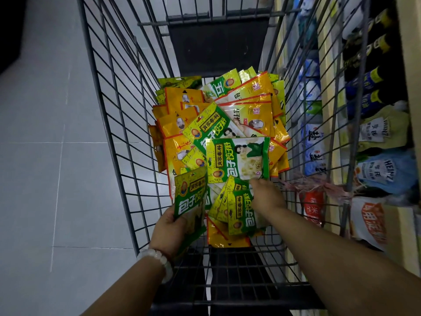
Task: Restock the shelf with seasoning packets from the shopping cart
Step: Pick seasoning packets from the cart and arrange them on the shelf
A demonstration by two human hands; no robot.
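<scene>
L hand holds packet, R hand pinches another

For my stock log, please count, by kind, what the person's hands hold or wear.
Green seasoning packets in view: 2, the left packet gripped by the left hand, the lifted packet pinched by the right hand
White bead bracelet: 1
Total: 3

Dim overhead light is glaring off glossy packets; wide-angle distortion is bending cart wires; shelf goods are blurring.
</scene>
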